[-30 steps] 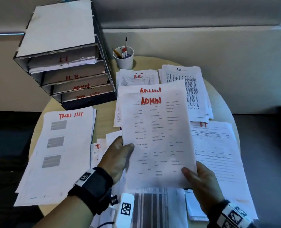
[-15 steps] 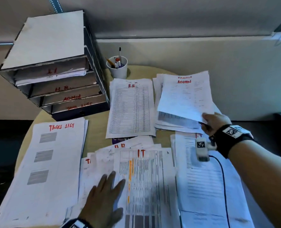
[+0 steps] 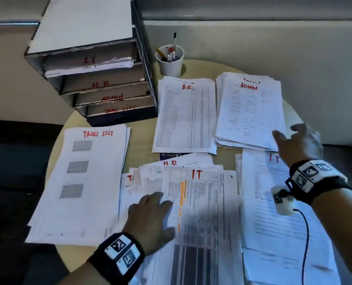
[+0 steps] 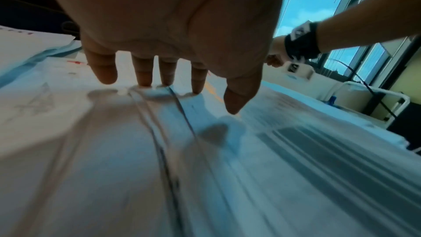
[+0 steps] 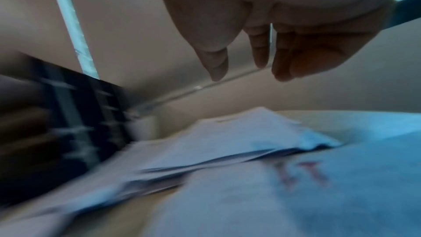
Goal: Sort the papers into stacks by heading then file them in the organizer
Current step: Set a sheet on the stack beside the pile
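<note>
A person is sorting papers by heading at a round table (image 3: 144, 138), with the labelled organizer (image 3: 101, 79) standing at the back left, only its top I.T. tray showing sheets. Sorted stacks are lying around the edge: TASK LIST (image 3: 82, 182) at left, H.R. (image 3: 185, 116) in the middle, ADMIN (image 3: 251, 112) at back right, I.T. (image 3: 278, 212) at right. The unsorted pile (image 3: 199, 212), topped by an I.T. sheet, is sitting nearest the person. Sorting appears well along but unfinished; the next move likely calls for lifting that I.T. sheet across to its stack. The left hand (image 3: 150, 221) is pressing spread, nearly straight fingers (image 4: 143, 71) onto the pile. The right hand (image 3: 300, 142), blurred, is hovering at the ADMIN stack's corner, fingers (image 5: 259, 49) loose and holding nothing.
</note>
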`<state>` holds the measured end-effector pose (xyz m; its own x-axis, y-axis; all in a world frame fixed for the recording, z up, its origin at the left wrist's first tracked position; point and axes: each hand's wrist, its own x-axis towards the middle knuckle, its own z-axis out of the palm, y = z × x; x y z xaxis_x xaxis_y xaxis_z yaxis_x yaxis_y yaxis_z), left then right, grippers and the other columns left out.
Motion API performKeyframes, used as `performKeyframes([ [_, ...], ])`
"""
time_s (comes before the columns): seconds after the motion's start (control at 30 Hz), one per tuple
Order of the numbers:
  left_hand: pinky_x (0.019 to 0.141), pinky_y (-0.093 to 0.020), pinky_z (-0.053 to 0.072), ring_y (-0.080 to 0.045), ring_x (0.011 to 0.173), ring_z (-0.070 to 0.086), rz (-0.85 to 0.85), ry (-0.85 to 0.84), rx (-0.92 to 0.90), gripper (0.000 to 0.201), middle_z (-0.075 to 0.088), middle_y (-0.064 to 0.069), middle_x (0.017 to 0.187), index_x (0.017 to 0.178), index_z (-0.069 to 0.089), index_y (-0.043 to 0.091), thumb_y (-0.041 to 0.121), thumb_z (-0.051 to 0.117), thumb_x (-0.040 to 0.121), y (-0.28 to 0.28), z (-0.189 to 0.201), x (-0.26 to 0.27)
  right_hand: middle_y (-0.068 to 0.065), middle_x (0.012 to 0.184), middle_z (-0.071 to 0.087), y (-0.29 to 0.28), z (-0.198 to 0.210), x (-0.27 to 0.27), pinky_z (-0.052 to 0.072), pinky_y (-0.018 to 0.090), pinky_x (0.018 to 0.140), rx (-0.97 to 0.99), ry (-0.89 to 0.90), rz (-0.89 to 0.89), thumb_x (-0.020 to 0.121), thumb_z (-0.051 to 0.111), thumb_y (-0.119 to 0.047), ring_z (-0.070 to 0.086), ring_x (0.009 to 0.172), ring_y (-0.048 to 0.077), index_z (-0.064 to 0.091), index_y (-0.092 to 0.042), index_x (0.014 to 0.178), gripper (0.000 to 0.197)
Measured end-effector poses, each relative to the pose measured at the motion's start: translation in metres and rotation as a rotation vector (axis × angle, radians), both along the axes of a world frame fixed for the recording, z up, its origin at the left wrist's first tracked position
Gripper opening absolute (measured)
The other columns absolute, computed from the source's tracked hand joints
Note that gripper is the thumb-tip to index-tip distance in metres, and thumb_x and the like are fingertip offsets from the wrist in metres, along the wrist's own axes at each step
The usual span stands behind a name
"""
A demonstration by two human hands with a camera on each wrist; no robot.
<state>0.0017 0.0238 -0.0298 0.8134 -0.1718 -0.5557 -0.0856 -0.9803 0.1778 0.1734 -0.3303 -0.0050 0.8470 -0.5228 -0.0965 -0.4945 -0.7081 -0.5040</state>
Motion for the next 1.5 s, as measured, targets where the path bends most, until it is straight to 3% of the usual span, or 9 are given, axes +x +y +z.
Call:
performKeyframes([
  [0.13,0.102,-0.039,0.039,-0.026,0.129,0.039,0.113,-0.184,-0.110,0.063,0.042,0.000,0.140,0.137,0.049,0.027,0.051,0.066,0.082,-0.002,0.002,0.039,0.000,0.092,0.067,0.070,-0.002,-0.133,0.051,0.030,0.075,0.093,0.031,0.732,0.083,0.073,-0.034,0.066,0.083,0.022,0.070,-0.022,0.103,0.023],
  [0.3,0.107,-0.049,0.037,-0.032,0.138,0.031,0.003,-0.151,0.020,0.086,0.030,-0.001,0.153,0.147,0.035,0.028,0.052,0.075,0.075,-0.007,0.003,0.087,-0.005,0.125,0.057,0.129,-0.030,-0.248,0.057,0.040,0.078,-0.174,0.275,1.202,0.062,0.062,-0.058,0.061,0.111,0.022,0.068,-0.035,0.107,0.051],
  [0.43,0.100,-0.049,0.039,-0.031,0.130,0.038,-0.036,-0.168,0.097,0.060,0.043,-0.002,0.139,0.133,0.049,0.028,0.048,0.070,0.081,-0.015,0.006,0.100,0.009,0.133,0.057,0.135,-0.032,-0.262,0.059,0.045,0.069,-0.291,0.342,1.194,0.042,0.071,-0.053,0.061,0.115,0.031,0.063,-0.030,0.117,0.079],
  [0.73,0.080,-0.036,0.045,-0.029,0.102,0.058,0.041,-0.430,-0.291,0.018,0.068,-0.003,0.106,0.103,0.069,0.018,0.025,0.055,0.096,-0.008,0.002,0.084,0.006,0.162,0.020,0.122,-0.038,-0.265,0.033,0.050,0.113,-0.077,0.302,1.141,0.080,0.067,-0.043,0.022,0.148,0.028,0.049,-0.036,0.136,0.060],
  [0.87,0.076,-0.025,0.051,-0.014,0.085,0.065,0.173,-0.465,-0.665,0.008,0.070,0.011,0.088,0.097,0.072,0.020,0.020,0.065,0.093,0.002,0.030,0.056,0.011,0.136,0.050,0.099,-0.033,-0.247,0.046,0.048,0.103,0.164,-0.238,0.476,0.069,0.088,-0.018,0.050,0.125,0.031,0.055,-0.014,0.130,0.069],
  [0.97,0.073,-0.016,0.050,-0.002,0.082,0.064,0.177,-0.536,-0.787,0.008,0.068,0.020,0.083,0.092,0.072,0.019,0.027,0.071,0.090,0.010,0.049,0.023,0.001,0.126,0.053,0.079,-0.023,-0.222,0.049,0.039,0.092,0.612,-0.174,0.059,0.066,0.090,-0.012,0.055,0.111,0.020,0.045,-0.019,0.140,0.087],
  [1.17,0.072,-0.013,0.046,-0.001,0.085,0.064,0.265,-0.199,-0.879,0.026,0.070,0.017,0.085,0.089,0.072,0.022,0.038,0.051,0.094,0.026,0.047,0.008,0.008,0.082,0.076,0.065,-0.021,-0.208,0.057,0.031,0.072,1.030,-0.072,0.174,0.080,0.069,0.008,0.068,0.076,0.019,0.076,-0.012,0.075,0.022],
  [1.33,0.103,-0.029,0.038,-0.026,0.128,0.047,0.033,-0.210,-0.231,0.063,0.053,-0.004,0.138,0.141,0.051,0.021,0.054,0.052,0.087,0.037,0.016,0.059,0.002,0.067,0.069,0.067,-0.025,-0.213,0.048,0.016,0.058,1.046,-0.049,0.217,0.077,0.067,0.017,0.062,0.061,0.010,0.070,-0.002,0.071,0.020],
  [1.5,0.100,-0.049,0.037,-0.030,0.126,0.043,-0.049,-0.124,0.155,0.074,0.048,-0.002,0.135,0.138,0.041,0.034,0.059,0.070,0.075,0.021,0.004,0.083,0.000,0.064,0.066,0.075,-0.036,-0.217,0.047,0.015,0.056,0.956,-0.094,0.210,0.074,0.072,0.013,0.059,0.060,0.009,0.067,0.000,0.071,0.015],
])
